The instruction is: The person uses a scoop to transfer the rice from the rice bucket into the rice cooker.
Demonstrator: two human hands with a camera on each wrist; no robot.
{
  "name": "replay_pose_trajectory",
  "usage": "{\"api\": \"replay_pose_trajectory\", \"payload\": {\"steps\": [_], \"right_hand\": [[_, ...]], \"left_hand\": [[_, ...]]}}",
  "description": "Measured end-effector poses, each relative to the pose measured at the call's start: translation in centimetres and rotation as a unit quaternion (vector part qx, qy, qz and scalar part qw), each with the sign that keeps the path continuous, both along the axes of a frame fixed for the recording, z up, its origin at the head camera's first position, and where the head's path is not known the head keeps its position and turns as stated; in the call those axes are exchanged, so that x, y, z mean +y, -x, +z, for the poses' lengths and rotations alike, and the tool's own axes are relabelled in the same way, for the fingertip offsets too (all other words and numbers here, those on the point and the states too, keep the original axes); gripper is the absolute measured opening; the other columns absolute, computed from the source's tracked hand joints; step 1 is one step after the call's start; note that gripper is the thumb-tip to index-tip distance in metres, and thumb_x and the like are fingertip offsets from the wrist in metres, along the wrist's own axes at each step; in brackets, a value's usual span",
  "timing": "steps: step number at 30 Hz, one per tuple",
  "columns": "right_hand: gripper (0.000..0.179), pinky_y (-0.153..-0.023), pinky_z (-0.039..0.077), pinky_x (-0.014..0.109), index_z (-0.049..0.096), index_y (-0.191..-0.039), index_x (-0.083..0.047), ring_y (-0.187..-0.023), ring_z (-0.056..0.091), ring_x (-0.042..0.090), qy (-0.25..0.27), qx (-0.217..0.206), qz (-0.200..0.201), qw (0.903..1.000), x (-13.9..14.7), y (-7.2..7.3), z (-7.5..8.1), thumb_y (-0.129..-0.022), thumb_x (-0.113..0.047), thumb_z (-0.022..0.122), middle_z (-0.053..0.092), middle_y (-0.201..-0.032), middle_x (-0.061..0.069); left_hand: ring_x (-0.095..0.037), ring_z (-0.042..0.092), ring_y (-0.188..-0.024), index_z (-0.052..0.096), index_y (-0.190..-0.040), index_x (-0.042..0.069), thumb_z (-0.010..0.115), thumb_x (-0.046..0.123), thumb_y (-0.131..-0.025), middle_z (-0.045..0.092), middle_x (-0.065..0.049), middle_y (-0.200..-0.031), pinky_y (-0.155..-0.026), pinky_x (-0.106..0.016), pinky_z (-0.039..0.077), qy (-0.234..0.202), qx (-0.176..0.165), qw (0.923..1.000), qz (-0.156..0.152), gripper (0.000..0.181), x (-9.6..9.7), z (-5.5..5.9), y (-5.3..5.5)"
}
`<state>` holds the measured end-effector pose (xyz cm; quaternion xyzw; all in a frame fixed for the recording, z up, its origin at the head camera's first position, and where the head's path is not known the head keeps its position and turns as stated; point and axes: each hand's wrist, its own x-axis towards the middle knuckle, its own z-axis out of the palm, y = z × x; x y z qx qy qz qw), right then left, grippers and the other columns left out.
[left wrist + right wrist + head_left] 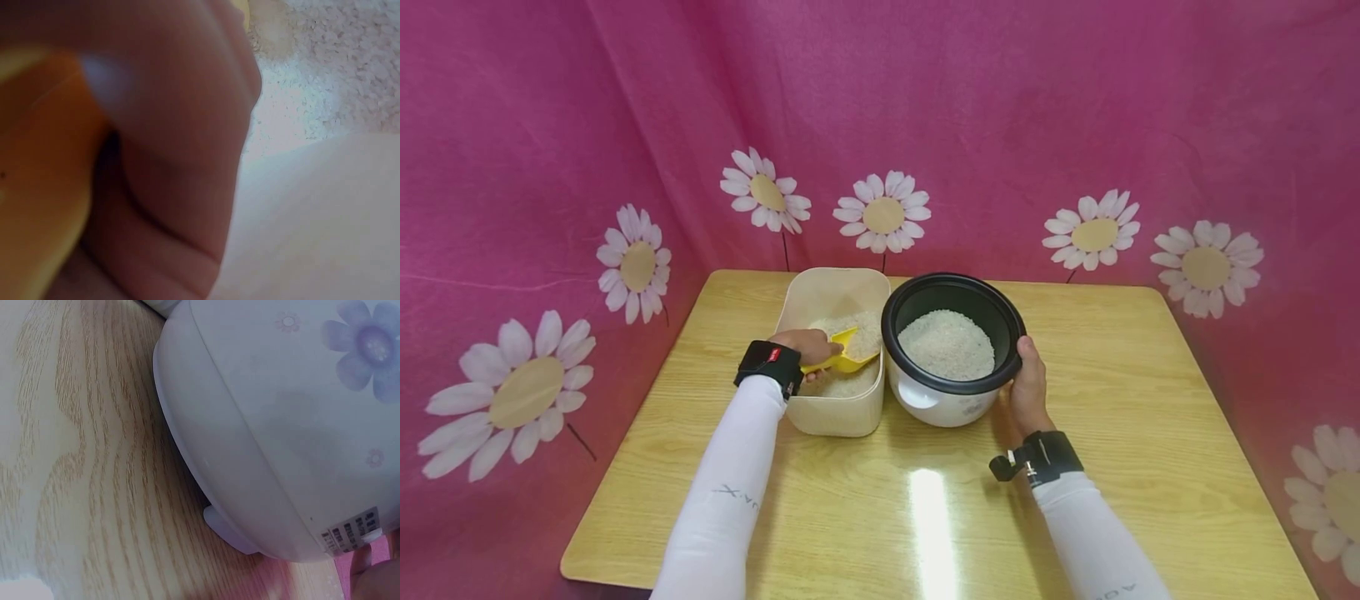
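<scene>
In the head view my left hand (808,346) grips the handle of a yellow scoop (853,361) inside a cream bin (838,417) of rice. Some rice (863,333) lies in and around the scoop. The left wrist view shows fingers (181,125) curled round the yellow handle (37,187). To the right of the bin stands a white rice cooker (951,408) with a black rim, holding a mound of rice (947,346). My right hand (1030,387) holds the cooker's right side, thumb by the rim; most of its fingers are hidden behind the cooker.
Bin and cooker stand side by side on a wooden table (1112,400), towards its back edge. A pink curtain (985,125) with daisies hangs behind and at both sides. In the right wrist view the cooker's flowered wall (275,425) rests on the wood.
</scene>
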<state>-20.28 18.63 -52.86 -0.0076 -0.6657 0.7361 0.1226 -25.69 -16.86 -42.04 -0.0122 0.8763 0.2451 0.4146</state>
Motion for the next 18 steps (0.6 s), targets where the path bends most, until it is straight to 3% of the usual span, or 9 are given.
{"api": "replay_pose_trajectory", "payload": {"steps": [18], "right_hand": [[0.059, -0.119, 0.026, 0.028, 0.063, -0.141, -0.017, -0.133, 0.051, 0.009, 0.002, 0.0, -0.004, 1.0, -0.03, -0.18, -0.06, -0.106, -0.051, 0.03, 0.063, -0.142, -0.002]], "left_hand": [[-0.008, 0.05, -0.049, 0.044, -0.138, 0.002, 0.041, 0.045, -0.11, 0.056, 0.0, -0.072, -0.052, -0.021, 0.045, -0.006, 0.005, 0.9998, -0.017, 0.051, 0.0, -0.18, 0.01]]}}
